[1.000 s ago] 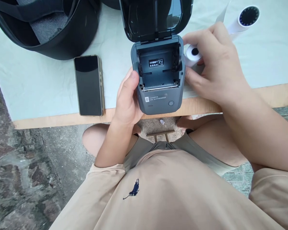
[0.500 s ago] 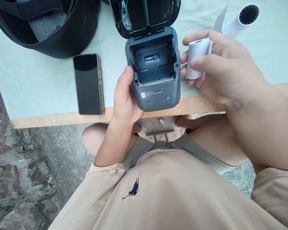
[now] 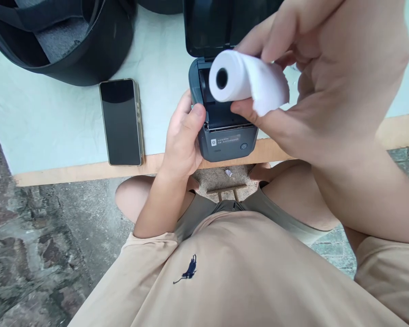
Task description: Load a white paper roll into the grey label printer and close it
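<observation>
My left hand (image 3: 184,131) grips the left side of a dark grey label printer (image 3: 230,147), thumb on its rim. The printer's black lid (image 3: 207,27) stands raised at the back, and the paper bay lies exposed. Between the thumb and fingers of my right hand (image 3: 313,81) is a white paper roll (image 3: 236,75), closed around it. The roll hangs over the bay on its side, its dark core hole facing left and a loose flap of paper hanging down in front. Roll and hand hide much of the bay and part of the lid.
A phone (image 3: 121,122) with a dark screen lies left of the printer. Behind it stands an unzipped black case (image 3: 98,50) with grey lining. The table's wooden front edge (image 3: 78,175) runs just above my knees.
My right hand has moved left and up, carrying the paper roll from beside the printer to above its bay. The roll has turned from upright onto its side. The printer has shifted slightly right.
</observation>
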`<act>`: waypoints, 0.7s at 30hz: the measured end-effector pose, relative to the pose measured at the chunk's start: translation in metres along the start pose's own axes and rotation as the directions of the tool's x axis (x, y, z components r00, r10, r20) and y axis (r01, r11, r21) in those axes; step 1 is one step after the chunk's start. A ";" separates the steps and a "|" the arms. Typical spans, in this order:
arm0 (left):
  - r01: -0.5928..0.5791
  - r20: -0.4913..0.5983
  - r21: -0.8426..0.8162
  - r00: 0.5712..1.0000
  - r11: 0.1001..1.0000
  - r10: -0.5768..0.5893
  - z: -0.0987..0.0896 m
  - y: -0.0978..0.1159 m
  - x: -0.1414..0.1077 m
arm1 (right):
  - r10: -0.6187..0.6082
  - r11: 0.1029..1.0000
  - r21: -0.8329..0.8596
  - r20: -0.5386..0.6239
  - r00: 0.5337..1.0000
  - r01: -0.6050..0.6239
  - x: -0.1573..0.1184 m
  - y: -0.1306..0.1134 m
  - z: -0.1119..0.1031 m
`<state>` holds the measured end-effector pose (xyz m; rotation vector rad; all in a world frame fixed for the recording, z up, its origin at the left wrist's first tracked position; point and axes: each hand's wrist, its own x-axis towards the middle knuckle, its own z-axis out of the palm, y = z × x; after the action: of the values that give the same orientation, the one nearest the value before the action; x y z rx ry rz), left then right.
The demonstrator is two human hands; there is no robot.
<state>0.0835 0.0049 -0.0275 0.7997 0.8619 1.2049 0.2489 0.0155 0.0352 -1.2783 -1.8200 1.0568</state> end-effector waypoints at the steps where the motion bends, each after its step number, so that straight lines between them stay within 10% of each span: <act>1: -0.006 -0.024 0.002 1.000 1.000 0.007 0.001 0.000 -0.001 | -0.057 0.986 -0.157 -0.049 0.997 0.049 0.000 -0.002 0.002; 6: 0.010 0.020 -0.032 1.000 0.999 -0.010 0.002 0.001 -0.004 | -0.268 0.777 -0.586 0.024 0.963 0.230 0.001 -0.004 0.002; 21: -0.057 0.053 0.017 0.997 0.998 0.056 -0.005 -0.007 0.001 | -0.333 0.768 -0.561 0.061 0.941 0.308 0.006 0.008 0.007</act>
<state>0.0825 0.0047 -0.0364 0.8725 0.8130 1.2216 0.2441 0.0205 0.0251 -1.2180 -2.3137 0.2941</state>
